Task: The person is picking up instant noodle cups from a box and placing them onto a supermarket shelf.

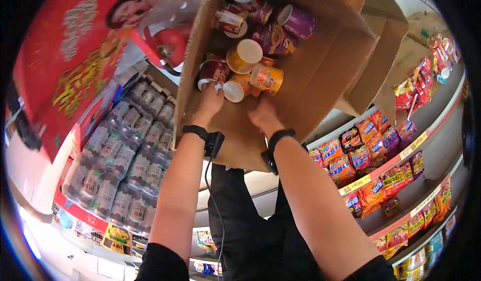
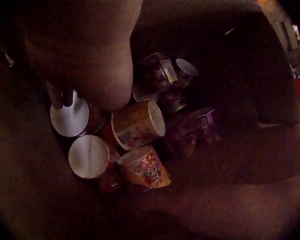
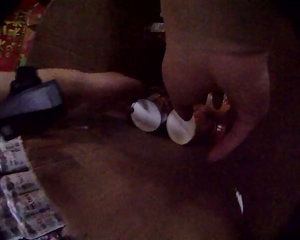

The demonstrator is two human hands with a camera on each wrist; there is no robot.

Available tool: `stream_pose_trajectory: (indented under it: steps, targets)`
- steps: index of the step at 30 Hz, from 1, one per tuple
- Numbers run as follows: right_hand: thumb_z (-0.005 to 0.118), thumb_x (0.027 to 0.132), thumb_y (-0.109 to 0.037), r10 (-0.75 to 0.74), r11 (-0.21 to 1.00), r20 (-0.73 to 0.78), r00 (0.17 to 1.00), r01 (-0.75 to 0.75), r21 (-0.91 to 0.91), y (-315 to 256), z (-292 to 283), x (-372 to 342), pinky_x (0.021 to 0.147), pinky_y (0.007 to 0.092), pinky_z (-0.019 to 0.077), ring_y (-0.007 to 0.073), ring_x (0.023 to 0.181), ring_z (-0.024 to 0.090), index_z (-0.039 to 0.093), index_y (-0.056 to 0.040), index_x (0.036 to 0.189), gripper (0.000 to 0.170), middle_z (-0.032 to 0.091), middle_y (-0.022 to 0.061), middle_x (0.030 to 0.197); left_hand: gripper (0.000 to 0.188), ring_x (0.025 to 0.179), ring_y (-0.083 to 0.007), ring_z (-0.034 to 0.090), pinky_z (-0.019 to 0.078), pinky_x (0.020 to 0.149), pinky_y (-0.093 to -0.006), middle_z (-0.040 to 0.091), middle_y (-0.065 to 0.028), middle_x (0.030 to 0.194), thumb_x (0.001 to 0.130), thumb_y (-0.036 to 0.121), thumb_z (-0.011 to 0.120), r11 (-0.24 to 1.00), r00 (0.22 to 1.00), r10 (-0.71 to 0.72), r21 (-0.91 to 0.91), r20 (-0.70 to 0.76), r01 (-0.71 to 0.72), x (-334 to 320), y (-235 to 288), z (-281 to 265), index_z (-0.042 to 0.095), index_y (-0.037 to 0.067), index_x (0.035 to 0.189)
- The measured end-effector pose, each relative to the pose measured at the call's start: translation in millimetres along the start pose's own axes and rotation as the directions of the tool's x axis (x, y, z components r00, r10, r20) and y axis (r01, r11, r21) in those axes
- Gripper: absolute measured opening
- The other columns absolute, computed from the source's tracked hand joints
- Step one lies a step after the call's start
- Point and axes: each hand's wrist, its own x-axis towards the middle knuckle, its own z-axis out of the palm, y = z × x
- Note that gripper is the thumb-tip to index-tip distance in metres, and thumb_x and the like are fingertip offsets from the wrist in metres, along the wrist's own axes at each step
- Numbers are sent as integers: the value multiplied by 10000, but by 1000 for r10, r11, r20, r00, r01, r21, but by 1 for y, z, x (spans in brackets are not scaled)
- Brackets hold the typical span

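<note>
Both hands reach inside a cardboard box (image 1: 330, 55) holding several paper instant noodle cups, some standing, some tipped over. My left hand (image 1: 213, 100) grips a dark red noodle cup (image 1: 214, 72) by its lower end; in the left wrist view its fingertips lie over the cup's white base (image 2: 70, 119). Beside it lies an orange cup with a white base (image 1: 234, 91). My right hand (image 1: 263, 113) is just below a yellow-orange cup (image 1: 267, 78). In the right wrist view, its spread fingers reach over a white cup base (image 3: 181, 129). Purple cups (image 1: 298, 21) lie deeper in the box.
Shrink-wrapped bottles (image 1: 120, 155) are stacked at the left, under a red printed panel (image 1: 65, 55). Shelves with bagged snacks (image 1: 371, 140) run along the right. More open cardboard (image 1: 381, 45) adjoins the box. A cable (image 1: 215, 206) hangs from the left wrist camera.
</note>
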Motion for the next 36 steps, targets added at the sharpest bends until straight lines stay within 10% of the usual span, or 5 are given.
stream_pose_trajectory:
  steps: [10, 18, 24, 33, 36]
  targets:
    - [754, 842, -271, -392, 665, -66, 917, 233, -710, -13, -26, 147, 1085, 505, 446, 382, 1347, 503, 420, -96, 1442, 709, 508, 153, 1466, 949, 1222, -432, 605, 507, 1024, -481, 567, -302, 1389, 843, 449, 766, 989, 907, -143, 21, 395, 147, 48, -29, 115, 320, -94, 1482]
    - [926, 621, -513, -390, 598, -22, 921, 235, -766, -18, -18, 175, 1103, 542, 414, 376, 1364, 489, 395, -107, 1428, 1048, 489, 161, 1462, 1243, 1366, -452, 453, 463, 1095, -495, 403, -336, 1419, 682, 700, 809, 816, 818, -573, 57, -46, 575, 53, -2, 185, 237, -125, 1416]
    - [909, 571, -576, -352, 640, -58, 934, 195, -744, -42, -26, 160, 1092, 542, 437, 381, 1369, 494, 353, -2, 1467, 1201, 484, 212, 1473, 1279, 1378, -429, 441, 416, 1135, -486, 399, -320, 1434, 609, 773, 808, 568, 589, -807, -227, 35, 791, 45, 12, 157, 279, -115, 1363]
    - [875, 532, -678, -203, 826, 180, 963, 267, -497, -61, -83, 128, 1032, 353, 508, 322, 1273, 609, 446, 63, 1452, 1257, 571, 235, 1428, 1443, 1392, -368, 466, 370, 1167, -444, 429, -286, 1504, 661, 781, 748, 522, 567, -768, -221, 300, 824, 35, 13, 122, 141, -182, 1548]
    - [845, 557, -659, -348, 823, 82, 934, 347, -449, -74, -110, 114, 950, 379, 562, 299, 1109, 709, 719, -35, 1205, 908, 707, 191, 1253, 1314, 1383, -318, 472, 386, 1146, -447, 501, -224, 1460, 697, 758, 743, 446, 686, -487, -522, 540, 727, 3, -21, 114, 261, -127, 1540]
